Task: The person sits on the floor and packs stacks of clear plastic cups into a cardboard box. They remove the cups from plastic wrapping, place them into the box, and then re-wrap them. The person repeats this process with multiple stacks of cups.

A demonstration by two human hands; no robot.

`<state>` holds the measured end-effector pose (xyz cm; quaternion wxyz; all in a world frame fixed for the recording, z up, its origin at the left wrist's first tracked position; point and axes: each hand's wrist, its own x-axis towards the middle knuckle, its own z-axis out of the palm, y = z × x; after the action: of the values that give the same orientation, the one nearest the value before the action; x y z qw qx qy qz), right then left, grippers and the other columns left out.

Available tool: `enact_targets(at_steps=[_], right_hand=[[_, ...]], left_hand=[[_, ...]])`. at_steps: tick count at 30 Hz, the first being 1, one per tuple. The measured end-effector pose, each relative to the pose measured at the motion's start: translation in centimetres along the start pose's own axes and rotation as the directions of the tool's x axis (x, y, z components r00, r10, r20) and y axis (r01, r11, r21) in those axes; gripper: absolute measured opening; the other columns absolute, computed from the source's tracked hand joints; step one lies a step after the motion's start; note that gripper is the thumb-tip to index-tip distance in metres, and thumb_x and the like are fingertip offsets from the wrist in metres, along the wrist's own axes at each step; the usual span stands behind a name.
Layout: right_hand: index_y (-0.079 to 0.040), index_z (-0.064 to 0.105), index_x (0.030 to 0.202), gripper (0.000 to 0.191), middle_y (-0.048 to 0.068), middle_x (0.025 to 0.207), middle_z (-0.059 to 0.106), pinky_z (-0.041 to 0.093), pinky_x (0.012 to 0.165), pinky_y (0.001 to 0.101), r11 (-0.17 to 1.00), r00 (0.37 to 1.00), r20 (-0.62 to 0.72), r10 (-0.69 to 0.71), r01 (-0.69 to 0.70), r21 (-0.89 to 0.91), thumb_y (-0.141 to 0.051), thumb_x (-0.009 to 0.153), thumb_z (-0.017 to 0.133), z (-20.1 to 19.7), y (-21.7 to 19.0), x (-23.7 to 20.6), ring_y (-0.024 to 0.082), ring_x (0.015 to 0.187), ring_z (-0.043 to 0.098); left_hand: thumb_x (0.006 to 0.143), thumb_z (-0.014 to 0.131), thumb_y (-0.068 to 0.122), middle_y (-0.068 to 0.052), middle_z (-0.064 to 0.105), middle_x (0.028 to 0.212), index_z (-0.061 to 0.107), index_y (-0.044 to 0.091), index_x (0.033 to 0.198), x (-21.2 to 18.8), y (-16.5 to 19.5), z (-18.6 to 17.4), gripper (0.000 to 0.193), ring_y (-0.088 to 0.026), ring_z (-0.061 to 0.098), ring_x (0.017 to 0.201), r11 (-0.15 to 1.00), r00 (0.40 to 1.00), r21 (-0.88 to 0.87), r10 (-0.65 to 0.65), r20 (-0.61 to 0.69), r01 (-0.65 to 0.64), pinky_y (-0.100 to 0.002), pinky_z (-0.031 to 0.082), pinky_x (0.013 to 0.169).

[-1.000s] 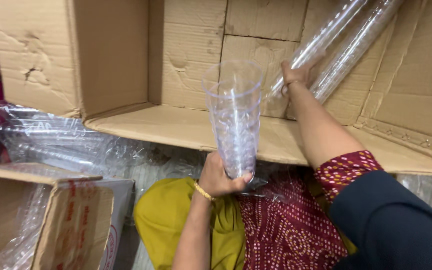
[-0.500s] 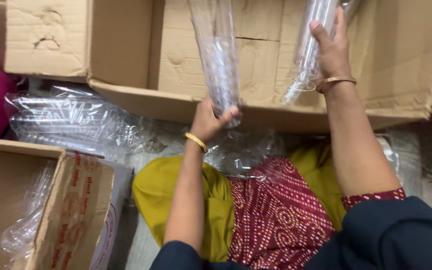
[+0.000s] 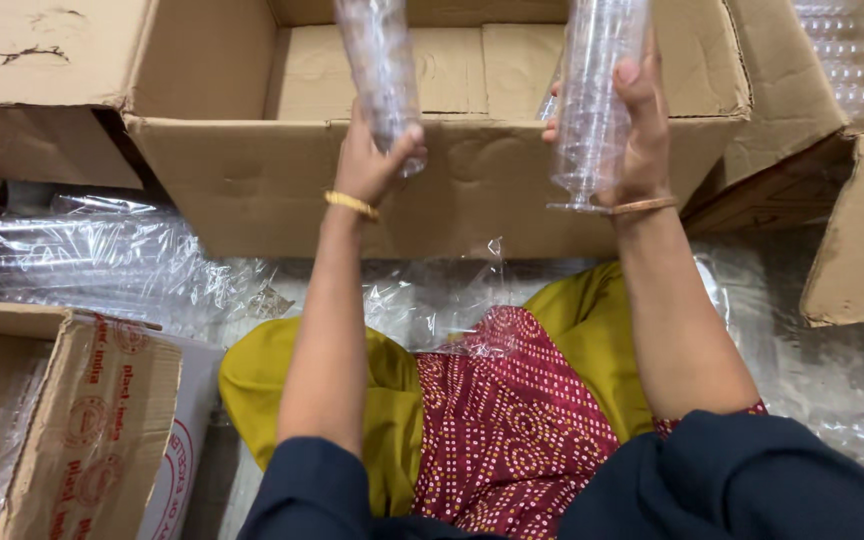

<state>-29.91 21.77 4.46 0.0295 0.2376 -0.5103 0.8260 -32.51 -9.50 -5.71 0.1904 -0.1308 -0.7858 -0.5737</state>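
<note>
Stacked clear plastic cups (image 3: 382,70) clutched at the lower end by the left hand (image 3: 372,160), fingers wrapped shut around the stack — held upright, top running out of the picture, in front of the open cardboard box (image 3: 432,190). Second stack of clear plastic cups (image 3: 597,100) gripped by the right hand (image 3: 637,140), thumb up along its side and fingers curled behind, bottom rim showing just above the wrist. Both stacks raised over the near wall of the box, well apart from each other. Gold bangle (image 3: 352,204) on the left wrist, another bangle (image 3: 642,206) on the right. Below the arms — a lap in mustard-yellow and red dotted cloth (image 3: 512,420). More sleeves of cups in crinkled clear wrap (image 3: 92,260) lying on the floor to the left, beside a printed carton (image 3: 82,420) at the lower left corner. Another cardboard box (image 3: 862,230) on the right edge.
</note>
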Motion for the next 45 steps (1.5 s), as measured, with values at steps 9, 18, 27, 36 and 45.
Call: enact_targets(at_steps=[9, 18, 27, 36, 45], right_hand=[[-0.016, 0.009, 0.169, 0.1, 0.021, 0.129, 0.055, 0.067, 0.081, 0.0416, 0.995, 0.996, 0.024, -0.09, 0.092, -0.05, -0.048, 0.102, 0.076, 2.6, -1.1, -2.6, 0.025, 0.104, 0.066], [-0.022, 0.007, 0.168, 0.098, 0.023, 0.118, 0.062, 0.066, 0.081, 0.0414, 0.985, 0.988, -0.025, -0.152, 0.15, -0.083, -0.053, 0.104, 0.074, 4.7, -0.6, -4.5, 0.026, 0.089, 0.069], [-0.027, 0.003, 0.164, 0.102, 0.021, 0.147, 0.05, 0.067, 0.088, 0.0431, 0.957, 0.968, 0.004, -0.25, 0.248, -0.153, -0.054, 0.1, 0.078, 4.2, 2.7, -4.5, 0.027, 0.112, 0.065], [-0.029, -0.011, 0.165, 0.104, 0.013, 0.177, 0.012, 0.042, 0.12, 0.0427, 0.791, 0.973, 0.074, -0.219, 0.222, -0.57, -0.057, 0.107, 0.071, 3.7, 8.7, -6.8, 0.029, 0.152, 0.043], [-0.013, -0.019, 0.166, 0.105, 0.027, 0.173, 0.031, 0.045, 0.122, 0.0453, 0.636, 0.987, 0.018, 0.158, -0.088, -0.767, -0.049, 0.107, 0.061, 6.1, 9.1, -9.0, 0.036, 0.147, 0.055]], left_hand=[[0.078, 0.088, 0.031, -0.019, 0.043, 0.148, 0.026, 0.002, 0.155, -19.3, -0.5, 2.7, 0.103, -0.028, 0.046, 0.14, 0.957, 0.962, -0.197, -0.172, 0.212, 0.214, -0.041, 0.039, 0.119], [0.079, 0.09, 0.025, -0.017, 0.051, 0.14, 0.029, 0.005, 0.149, -21.9, -1.7, 5.5, 0.095, -0.027, 0.052, 0.135, 0.95, 0.923, -0.224, -0.127, 0.363, 0.219, -0.039, 0.039, 0.116], [0.077, 0.087, 0.028, -0.015, 0.06, 0.137, 0.043, 0.005, 0.146, -21.3, -1.7, 5.7, 0.085, -0.027, 0.058, 0.131, 0.96, 0.856, -0.132, -0.153, 0.494, 0.247, -0.038, 0.043, 0.114], [0.078, 0.087, 0.03, -0.015, 0.057, 0.139, 0.04, 0.003, 0.151, -21.4, -0.6, 5.3, 0.091, -0.027, 0.055, 0.133, 0.93, 0.876, -0.251, -0.127, 0.465, 0.268, -0.039, 0.04, 0.116], [0.076, 0.088, 0.032, -0.013, 0.064, 0.131, 0.042, 0.003, 0.147, -22.5, 0.1, 6.6, 0.09, -0.02, 0.063, 0.119, 0.789, 0.845, -0.343, -0.385, 0.371, 0.51, -0.035, 0.049, 0.105]])
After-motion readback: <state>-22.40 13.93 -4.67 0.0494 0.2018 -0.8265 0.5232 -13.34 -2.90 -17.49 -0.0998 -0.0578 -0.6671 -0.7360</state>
